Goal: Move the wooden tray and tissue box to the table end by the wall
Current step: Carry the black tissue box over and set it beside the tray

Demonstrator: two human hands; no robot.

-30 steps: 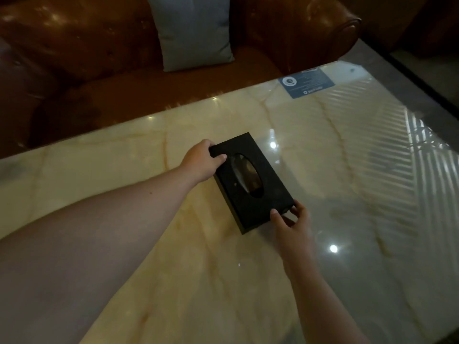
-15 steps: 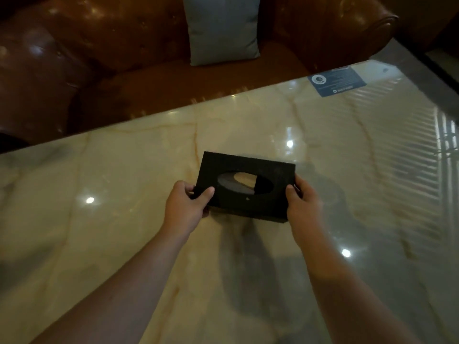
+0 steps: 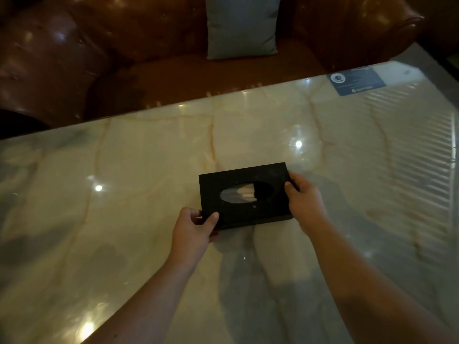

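Note:
A black tissue box (image 3: 238, 181) with an oval opening on top is held over the middle of the glossy marble table (image 3: 124, 182). A tissue shows pale inside the opening. My left hand (image 3: 192, 229) grips the box's near left corner, thumb on top. My right hand (image 3: 304, 199) grips its right end, thumb over the top edge. The box lies roughly level, its long side running left to right. No wooden tray is in view.
A brown leather sofa (image 3: 74, 58) with a grey cushion (image 3: 242, 26) runs along the table's far edge. A blue card (image 3: 355, 80) lies flat at the table's far right corner. Ceiling lights reflect off the tabletop.
The box has turned from a diagonal to lie crosswise in front of me and has come nearer, with both hands holding it throughout. The view has swung left along the table.

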